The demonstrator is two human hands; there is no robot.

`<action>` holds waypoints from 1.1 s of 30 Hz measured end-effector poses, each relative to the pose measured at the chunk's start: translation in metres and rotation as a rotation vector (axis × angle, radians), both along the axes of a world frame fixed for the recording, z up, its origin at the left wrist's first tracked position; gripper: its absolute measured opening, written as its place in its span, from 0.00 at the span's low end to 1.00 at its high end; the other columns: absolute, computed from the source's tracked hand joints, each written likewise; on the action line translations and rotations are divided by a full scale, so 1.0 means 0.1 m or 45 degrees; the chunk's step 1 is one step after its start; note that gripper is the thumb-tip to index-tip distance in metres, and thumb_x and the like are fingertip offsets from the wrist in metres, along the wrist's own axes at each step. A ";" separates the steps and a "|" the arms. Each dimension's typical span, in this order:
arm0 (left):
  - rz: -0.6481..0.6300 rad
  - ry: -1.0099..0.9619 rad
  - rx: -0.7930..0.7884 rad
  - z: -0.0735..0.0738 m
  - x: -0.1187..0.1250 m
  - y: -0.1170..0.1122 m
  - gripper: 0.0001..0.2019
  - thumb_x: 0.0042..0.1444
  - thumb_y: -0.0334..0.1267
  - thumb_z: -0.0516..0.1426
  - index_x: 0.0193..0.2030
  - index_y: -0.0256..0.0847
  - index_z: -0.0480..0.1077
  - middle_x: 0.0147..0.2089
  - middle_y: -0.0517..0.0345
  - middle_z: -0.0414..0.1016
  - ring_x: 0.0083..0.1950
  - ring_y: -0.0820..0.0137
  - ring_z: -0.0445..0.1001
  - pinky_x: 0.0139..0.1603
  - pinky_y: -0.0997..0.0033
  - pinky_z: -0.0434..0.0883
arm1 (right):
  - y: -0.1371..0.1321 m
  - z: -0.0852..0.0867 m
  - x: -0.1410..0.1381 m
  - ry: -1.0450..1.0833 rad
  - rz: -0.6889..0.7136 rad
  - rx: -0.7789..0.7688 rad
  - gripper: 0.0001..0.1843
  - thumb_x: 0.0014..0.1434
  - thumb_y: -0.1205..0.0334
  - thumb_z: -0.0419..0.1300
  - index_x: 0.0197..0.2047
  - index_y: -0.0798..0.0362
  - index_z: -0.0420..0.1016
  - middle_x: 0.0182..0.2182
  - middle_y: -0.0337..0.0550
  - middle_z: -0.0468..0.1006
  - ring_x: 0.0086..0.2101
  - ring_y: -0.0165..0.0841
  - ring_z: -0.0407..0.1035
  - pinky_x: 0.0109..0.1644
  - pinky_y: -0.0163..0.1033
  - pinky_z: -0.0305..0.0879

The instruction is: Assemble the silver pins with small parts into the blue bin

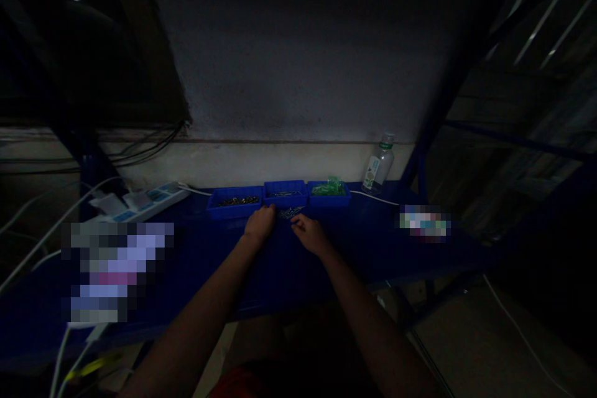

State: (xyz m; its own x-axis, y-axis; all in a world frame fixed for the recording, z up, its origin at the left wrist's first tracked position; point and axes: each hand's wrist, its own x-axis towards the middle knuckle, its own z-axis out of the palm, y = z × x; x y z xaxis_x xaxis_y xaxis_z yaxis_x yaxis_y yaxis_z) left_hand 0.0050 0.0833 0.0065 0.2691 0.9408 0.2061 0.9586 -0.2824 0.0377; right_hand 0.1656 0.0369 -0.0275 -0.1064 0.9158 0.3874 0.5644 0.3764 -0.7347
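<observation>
A small pile of thin metal pieces, apparently screws (290, 213), lies on the blue table in front of the middle bin. To its left is my left hand (261, 222), fingers curled together close to the front of the bins; whatever they hold is hidden. My right hand (308, 231) is at the pile's right edge with thumb and forefinger pinched, and anything between them is too small and dark to make out. Behind the hands stand a blue bin of small brassy parts (233, 206), a middle blue bin (285, 186) with thin metal pieces, and a bin with green plastic pieces (331, 188).
A clear bottle (379, 165) stands against the wall at the right. At the left lies a white power strip (153, 200) with plugs and cables. Two blurred-out items rest on the table (364, 242), one at each side. The light is dim.
</observation>
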 end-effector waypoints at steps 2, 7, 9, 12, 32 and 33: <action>0.006 0.003 -0.026 0.02 0.02 0.04 0.13 0.58 0.33 0.44 0.41 0.34 0.67 0.37 0.41 0.72 0.38 0.63 0.73 0.38 0.66 0.68 | 0.00 0.00 0.00 -0.008 0.008 -0.010 0.09 0.54 0.64 0.52 0.39 0.49 0.68 0.26 0.36 0.72 0.27 0.27 0.67 0.31 0.31 0.59; -0.001 -0.017 -0.024 0.05 -0.05 0.03 0.11 0.57 0.34 0.45 0.39 0.36 0.67 0.38 0.43 0.71 0.38 0.63 0.72 0.38 0.68 0.67 | 0.01 0.00 0.01 -0.016 0.012 -0.013 0.08 0.55 0.64 0.52 0.39 0.50 0.68 0.27 0.36 0.73 0.27 0.27 0.67 0.31 0.31 0.60; -0.018 -0.087 0.029 0.03 -0.10 -0.06 0.12 0.58 0.38 0.45 0.38 0.37 0.67 0.39 0.45 0.71 0.37 0.64 0.72 0.37 0.68 0.66 | 0.01 0.00 0.00 -0.002 0.014 -0.004 0.08 0.55 0.63 0.51 0.39 0.50 0.68 0.28 0.37 0.73 0.28 0.28 0.67 0.31 0.31 0.60; -0.146 -0.283 0.113 -0.03 -0.14 -0.24 0.13 0.58 0.40 0.44 0.37 0.39 0.67 0.38 0.48 0.70 0.37 0.66 0.71 0.37 0.70 0.65 | 0.00 0.00 -0.01 -0.011 0.030 0.015 0.09 0.55 0.61 0.52 0.41 0.50 0.67 0.29 0.38 0.74 0.28 0.28 0.67 0.32 0.32 0.60; -0.493 -0.857 -0.149 -0.08 -0.11 -0.38 0.15 0.54 0.45 0.49 0.39 0.37 0.71 0.37 0.55 0.75 0.37 0.68 0.71 0.38 0.73 0.66 | 0.01 -0.01 0.01 -0.146 0.064 0.158 0.07 0.57 0.64 0.51 0.34 0.53 0.69 0.32 0.40 0.72 0.35 0.28 0.65 0.40 0.32 0.57; -0.502 -0.859 -0.149 -0.07 -0.11 -0.38 0.15 0.54 0.45 0.49 0.38 0.37 0.71 0.37 0.55 0.75 0.37 0.68 0.71 0.39 0.73 0.65 | 0.01 -0.01 0.01 -0.139 0.053 0.160 0.07 0.57 0.64 0.51 0.34 0.53 0.70 0.31 0.40 0.72 0.34 0.28 0.65 0.39 0.32 0.57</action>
State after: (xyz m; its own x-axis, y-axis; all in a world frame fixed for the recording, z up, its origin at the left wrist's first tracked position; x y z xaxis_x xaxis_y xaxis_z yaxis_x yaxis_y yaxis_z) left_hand -0.0065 0.0451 -0.0008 0.4392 0.8277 0.3493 0.5484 -0.5550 0.6255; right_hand 0.1667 0.0378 -0.0289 -0.1911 0.8546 0.4829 0.6202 0.4864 -0.6154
